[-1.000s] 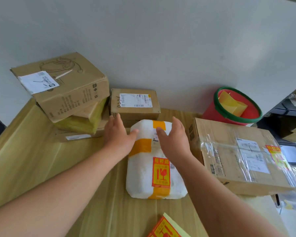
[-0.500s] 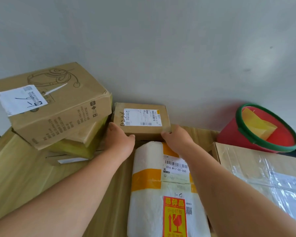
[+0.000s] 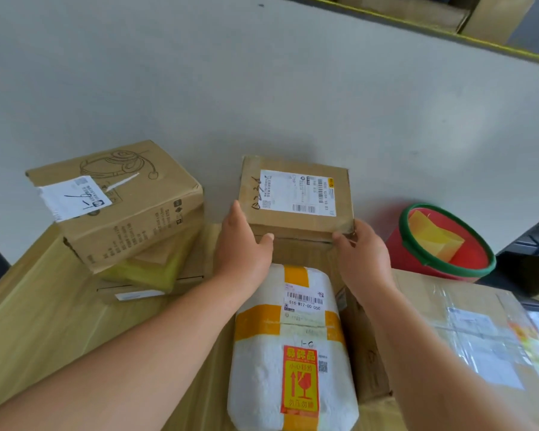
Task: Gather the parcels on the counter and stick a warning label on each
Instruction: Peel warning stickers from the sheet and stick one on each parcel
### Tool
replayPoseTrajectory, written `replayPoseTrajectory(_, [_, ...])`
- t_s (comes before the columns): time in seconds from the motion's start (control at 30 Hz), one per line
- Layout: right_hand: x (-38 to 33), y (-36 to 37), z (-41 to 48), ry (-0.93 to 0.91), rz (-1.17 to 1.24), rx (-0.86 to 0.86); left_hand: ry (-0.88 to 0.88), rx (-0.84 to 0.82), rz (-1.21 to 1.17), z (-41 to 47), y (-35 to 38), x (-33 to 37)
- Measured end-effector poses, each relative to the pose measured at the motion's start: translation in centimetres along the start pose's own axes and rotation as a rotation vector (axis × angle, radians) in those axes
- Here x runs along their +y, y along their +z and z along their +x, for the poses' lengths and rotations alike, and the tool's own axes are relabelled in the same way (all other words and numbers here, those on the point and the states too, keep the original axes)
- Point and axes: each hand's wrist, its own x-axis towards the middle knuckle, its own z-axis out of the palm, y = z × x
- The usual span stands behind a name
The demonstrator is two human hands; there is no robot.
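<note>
Far left: we note the wooden counter (image 3: 35, 309) running up to a grey wall (image 3: 262, 88). On it stands a stack of three parcels: a headset box (image 3: 122, 209) with a white slip marked by hand lies tilted on top, a yellow padded envelope (image 3: 147, 270) sits under it, and a flat carton (image 3: 137, 293) is at the bottom.

Centre left: the left hand (image 3: 243, 247) grips the left side of the small cardboard box (image 3: 296, 225). Its fingers lie pressed together along that side and the thumb presses on the near face.

Centre: the small cardboard box is at the back of the counter, close to the wall, with its white shipping slip facing up. We see no warning sticker on its top. A brown surface shows just beneath it; we cannot tell whether the box rests there or is lifted clear.

In front of it, between the forearms, lies the white foam parcel (image 3: 262, 384), banded with orange tape and carrying a red and orange warning label (image 3: 300, 381) on its near half.

Centre right: the right hand (image 3: 363, 253) grips the box's near right corner, thumb on the near edge. Its fingers curl round the right side and are mostly hidden.

Right: a large taped carton (image 3: 448, 334) lies just beside the white foam parcel. Behind it stands a red bucket (image 3: 400, 253) with a green rim, holding yellow paper (image 3: 433, 236).
</note>
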Motion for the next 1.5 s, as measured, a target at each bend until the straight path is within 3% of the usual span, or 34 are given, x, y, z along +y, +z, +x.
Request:
replayPoseTrajectory(0.27, [-3.4, -6.5, -11.0, -0.013, 0.093, 0.065, 0.208, 0.154, -0.057, -8.7, -7.4, 2.4])
replayPoseTrajectory(0.53, [-6.2, -9.0, -23.8, -0.053, 0.104, 0.003, 0.253, 0.221, -0.137, -20.6, -15.6, -0.6])
replayPoseTrajectory(0.9, [-7.2, -1.9, -35.4, -0.064, -0.019, -0.355, -0.107, 0.245, -0.051, -30.8, -22.3, -12.9])
replayPoseTrajectory(1.3, [-2.2, 1.8, -36.4, 0.093, -0.104, -0.775, -0.529, -0.082, 0.177, -30.5, -20.2, -17.3])
replayPoseTrajectory(1.37, [-1.4, 1.3, -35.5, 0.103, -0.112, -0.772, -0.463, -0.057, 0.301, -29.9, -19.6, -16.5])
replayPoseTrajectory(1.5, [0.3, -0.7, -31.9, -0.109, -0.307, -0.472, -0.016, -0.053, 0.515, -27.4, -16.6, -11.9])
